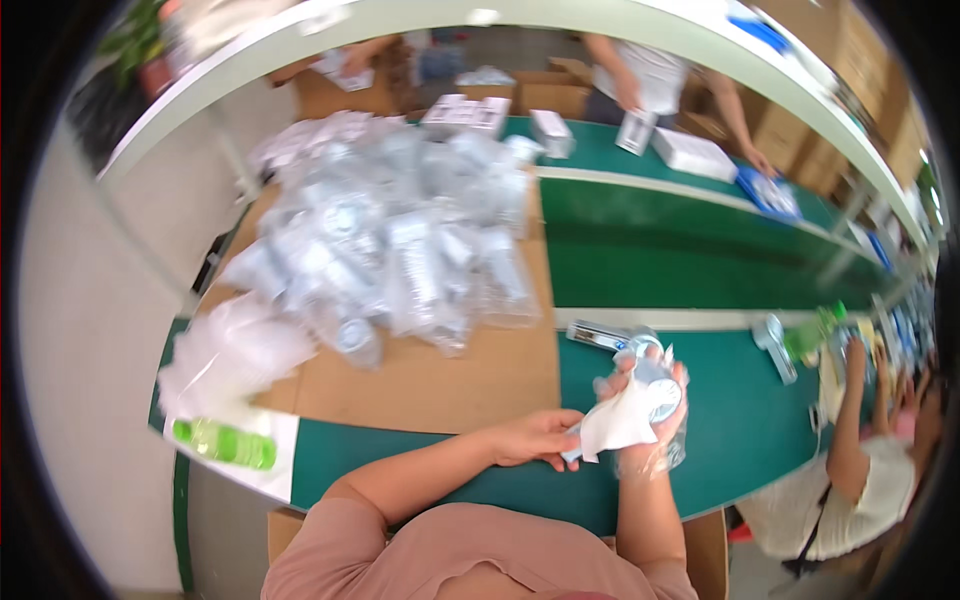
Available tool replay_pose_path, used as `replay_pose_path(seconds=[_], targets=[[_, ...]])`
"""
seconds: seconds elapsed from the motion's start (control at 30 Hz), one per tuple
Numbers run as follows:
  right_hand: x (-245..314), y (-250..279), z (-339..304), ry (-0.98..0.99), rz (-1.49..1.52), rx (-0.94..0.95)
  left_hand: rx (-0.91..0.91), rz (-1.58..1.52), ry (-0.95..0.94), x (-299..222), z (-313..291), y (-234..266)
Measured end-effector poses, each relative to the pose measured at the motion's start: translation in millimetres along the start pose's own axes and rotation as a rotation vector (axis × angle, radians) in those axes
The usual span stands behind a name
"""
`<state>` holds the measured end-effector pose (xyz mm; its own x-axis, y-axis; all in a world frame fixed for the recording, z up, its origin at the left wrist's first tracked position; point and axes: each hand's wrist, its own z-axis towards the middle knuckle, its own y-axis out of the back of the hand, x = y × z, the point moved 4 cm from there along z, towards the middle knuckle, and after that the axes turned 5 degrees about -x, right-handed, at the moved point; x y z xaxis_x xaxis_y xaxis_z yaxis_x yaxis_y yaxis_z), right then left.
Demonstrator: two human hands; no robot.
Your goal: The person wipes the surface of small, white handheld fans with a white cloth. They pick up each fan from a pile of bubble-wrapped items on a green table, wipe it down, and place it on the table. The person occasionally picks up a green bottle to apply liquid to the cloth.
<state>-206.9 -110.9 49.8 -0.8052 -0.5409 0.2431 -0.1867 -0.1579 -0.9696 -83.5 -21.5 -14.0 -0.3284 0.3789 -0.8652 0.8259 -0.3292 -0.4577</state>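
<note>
- Pale-blue device [652, 372]: between both hands, white cloth [618, 428] against it.
- Left hand [538, 438]: fingers closed on its lower end.
- Right hand [668, 428]: curled round its circular head.
- Bagged items [390, 240]: heaped beyond the left hand.

A white sheet [615, 425] hides much of the pale-blue gadget [664, 399]; the bagged pile [400, 240] looks blurred; the shelf [420, 17] hides part of the white-shirted far person [648, 80].

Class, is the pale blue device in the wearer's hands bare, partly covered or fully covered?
Partly covered: the white wrap lies over the pale blue device; a pale blue end shows by the left hand.
</note>
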Motion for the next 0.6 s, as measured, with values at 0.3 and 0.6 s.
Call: replay_pose_path(seconds=[0.3,0.6], targets=[[-21.0,-32.8,37.2,0.162,-0.214,0.057,-0.756,0.55,-0.268,-20.1,-101.4,71.5],[-37.0,-14.1,59.1,0.227,-1.276,-0.127,-0.734,0.128,-0.011,-23.6,-102.8,97.2]])
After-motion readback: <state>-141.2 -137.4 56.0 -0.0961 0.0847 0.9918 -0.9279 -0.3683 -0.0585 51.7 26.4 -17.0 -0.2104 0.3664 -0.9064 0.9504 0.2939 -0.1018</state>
